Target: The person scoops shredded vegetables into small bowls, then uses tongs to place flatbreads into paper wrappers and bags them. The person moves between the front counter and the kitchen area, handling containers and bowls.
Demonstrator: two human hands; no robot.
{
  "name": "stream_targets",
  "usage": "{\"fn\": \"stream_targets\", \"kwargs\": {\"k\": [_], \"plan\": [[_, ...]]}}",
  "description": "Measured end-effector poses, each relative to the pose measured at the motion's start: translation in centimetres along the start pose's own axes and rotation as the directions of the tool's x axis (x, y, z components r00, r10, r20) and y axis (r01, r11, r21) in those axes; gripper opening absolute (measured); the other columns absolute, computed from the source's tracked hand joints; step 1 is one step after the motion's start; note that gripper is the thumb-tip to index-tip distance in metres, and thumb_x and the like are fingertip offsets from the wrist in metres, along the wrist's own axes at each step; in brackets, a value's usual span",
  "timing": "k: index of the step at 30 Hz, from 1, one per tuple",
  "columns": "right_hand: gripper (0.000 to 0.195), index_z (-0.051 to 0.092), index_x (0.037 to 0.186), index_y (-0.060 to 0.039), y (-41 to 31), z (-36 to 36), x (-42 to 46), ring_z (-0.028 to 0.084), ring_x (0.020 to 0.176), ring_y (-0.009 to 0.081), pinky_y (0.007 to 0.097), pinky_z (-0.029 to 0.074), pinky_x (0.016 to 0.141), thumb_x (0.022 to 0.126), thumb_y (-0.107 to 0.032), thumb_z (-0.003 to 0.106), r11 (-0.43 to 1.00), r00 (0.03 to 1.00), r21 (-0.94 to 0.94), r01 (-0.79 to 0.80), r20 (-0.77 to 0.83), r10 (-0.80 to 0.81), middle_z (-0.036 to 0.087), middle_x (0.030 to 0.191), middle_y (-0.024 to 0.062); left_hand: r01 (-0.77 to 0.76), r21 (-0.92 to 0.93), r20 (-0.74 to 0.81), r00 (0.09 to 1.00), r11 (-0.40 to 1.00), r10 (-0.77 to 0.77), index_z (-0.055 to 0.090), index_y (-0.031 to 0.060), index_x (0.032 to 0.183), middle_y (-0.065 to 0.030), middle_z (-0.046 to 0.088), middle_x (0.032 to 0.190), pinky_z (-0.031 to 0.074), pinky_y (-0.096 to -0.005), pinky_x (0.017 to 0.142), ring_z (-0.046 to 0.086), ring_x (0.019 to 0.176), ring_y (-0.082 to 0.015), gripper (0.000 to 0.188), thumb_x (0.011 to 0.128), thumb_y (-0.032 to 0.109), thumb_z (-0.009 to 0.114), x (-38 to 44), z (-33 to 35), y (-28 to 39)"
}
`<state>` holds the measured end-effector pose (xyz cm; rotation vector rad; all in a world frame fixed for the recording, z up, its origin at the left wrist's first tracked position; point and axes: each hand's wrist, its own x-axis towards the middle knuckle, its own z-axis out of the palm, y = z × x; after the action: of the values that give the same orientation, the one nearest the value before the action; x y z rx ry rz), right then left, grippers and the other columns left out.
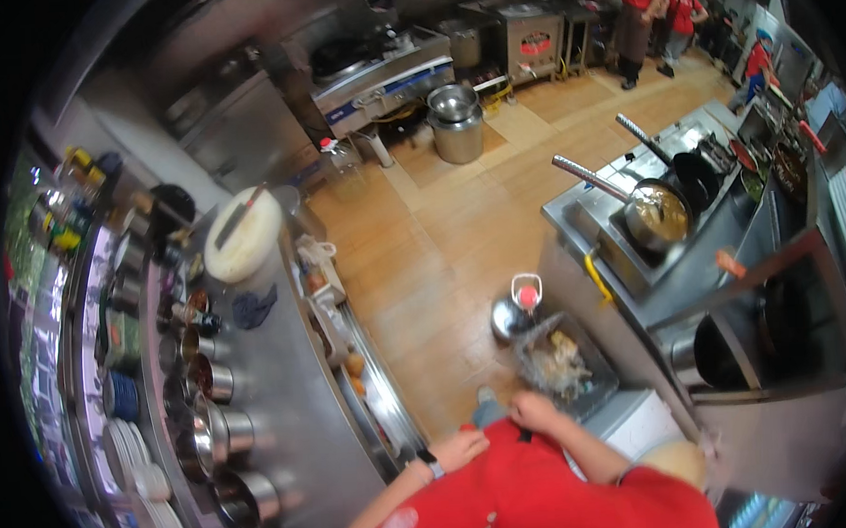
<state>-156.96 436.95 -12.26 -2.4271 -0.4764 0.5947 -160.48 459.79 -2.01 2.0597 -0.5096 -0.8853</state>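
My left hand (464,449), with a watch on its wrist, rests against the front of my red shirt (546,492). Its fingers are blurred, and a small red thing shows just past them. My right hand (534,410) is curled at the shirt's front edge; whether it pinches the cloth is hidden. Just beyond that hand is a lined waste bin (601,380) with scraps and plastic inside. Behind the bin stands a jug with a red cap (527,297) and a white handle.
On the left, a steel counter (295,411) carries a round cutting board (252,232) with a cleaver (237,219), a dark cloth (255,307) and steel pots (245,498). At right, a pan of brown liquid (658,215) sits on a stove. Several people in red stand at the back.
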Motion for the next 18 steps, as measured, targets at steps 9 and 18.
{"fn": "stream_targets", "kwargs": {"k": [9, 18], "plan": [[0.011, 0.062, 0.087, 0.0005, -18.9, -33.2, 21.3, 0.062, 0.078, 0.0267, 0.0367, 0.050, 0.071, 0.079, -0.003, 0.056, 0.058, 0.489, 0.573, 0.818, -0.640, -0.593, 0.064, 0.089, 0.0113, 0.192, -0.154, -0.286, 0.930, 0.969, -0.229, 0.057, 0.0008, 0.092, -0.0232, 0.062, 0.085, 0.046, -0.0409, 0.072, 0.060, 0.082, -0.0384, 0.040, 0.091, 0.040, 0.050, 12.0, -19.1, -11.6], [0.011, 0.069, 0.093, -0.0103, -29.9, -50.4, 35.1, 0.058, 0.086, 0.0154, 0.0255, 0.045, 0.073, 0.083, -0.008, 0.065, 0.244, -0.158, -0.163, 0.956, -0.987, -0.038, 0.063, 0.100, 0.0027, 0.104, 0.300, 0.202, 0.965, 0.948, -0.170, 0.059, 0.0005, 0.090, -0.0243, 0.062, 0.084, 0.047, -0.0457, 0.071, 0.059, 0.081, -0.0416, 0.044, 0.090, 0.043, 0.047, 30.2, -45.3, -23.5]]}}
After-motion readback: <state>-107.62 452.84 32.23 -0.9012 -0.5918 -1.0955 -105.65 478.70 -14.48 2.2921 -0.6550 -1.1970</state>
